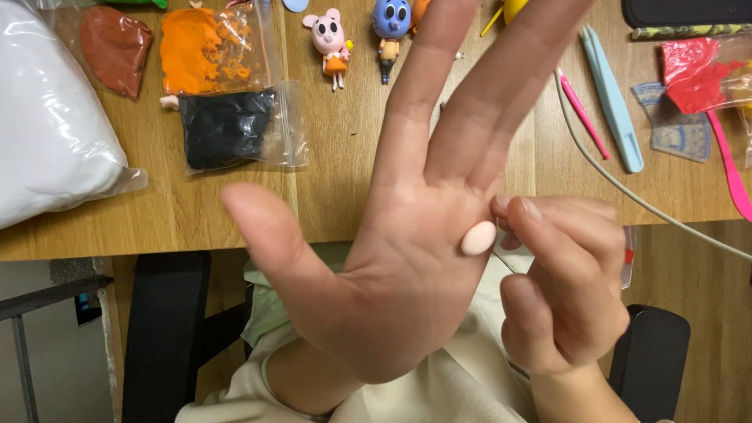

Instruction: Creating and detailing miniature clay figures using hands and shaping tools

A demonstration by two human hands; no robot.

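- The left hand (pixel 399 266) is held open and flat, palm up toward the camera, with the fingers spread and the thumb splayed out; nothing is gripped by it.
- A small oval of pale pink clay (pixel 478 238) is seen resting against the edge of that palm, at the base of the fingers.
- The right hand (pixel 560 290) is curled, with thumb and forefinger pinched together right beside the clay; the fingertips (pixel 513 213) touch or nearly touch the piece, but whether it is actually gripped cannot be told.
- Beyond the raised fingers, on the wooden table (pixel 329 196), a pink figurine (pixel 332 43) and a blue figurine (pixel 389 31) are laid.
- Further out past the thumb, bags of black clay (pixel 227 129), orange clay (pixel 200 51) and brown clay (pixel 116 47) are found.
- Beyond the pinching hand, a light blue tool (pixel 615 106) and a pink tool (pixel 583 113) are laid side by side.
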